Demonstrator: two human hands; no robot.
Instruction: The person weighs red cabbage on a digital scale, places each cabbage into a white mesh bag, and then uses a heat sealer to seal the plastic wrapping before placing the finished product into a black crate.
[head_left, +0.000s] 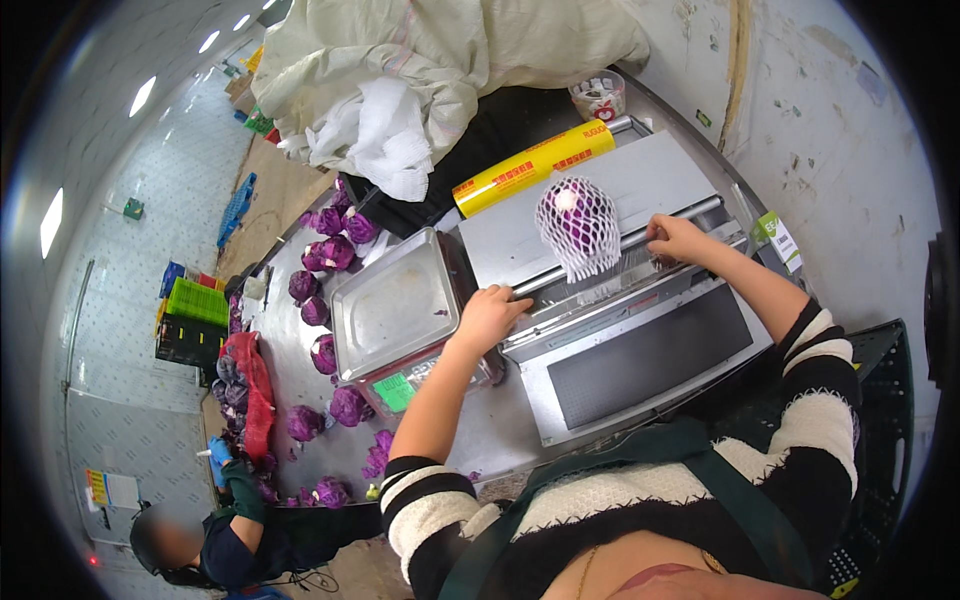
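A purple cabbage (577, 217) in a white foam net (592, 251) rests on the metal top plate (667, 172) of a film wrapping machine. My left hand (489, 319) is at the left end of the front metal roller (534, 283), fingers bent over the edge. Toward the roller's right end, my right hand (675, 240) has its fingertips drawn together. Shiny clear film (592, 291) shows in the gap between the two hands. Whether either hand pinches it cannot be made out. Behind the plate lies a yellow printed roll (536, 166).
Left of the machine stands a scale with a steel pan (394, 304). Loose purple cabbages (328, 253) lie farther left, near a red mesh sack (259, 397). A large woven sack (442, 52) and plastic tub (598, 96) sit behind. A blue-gloved co-worker (232, 525) is at lower left.
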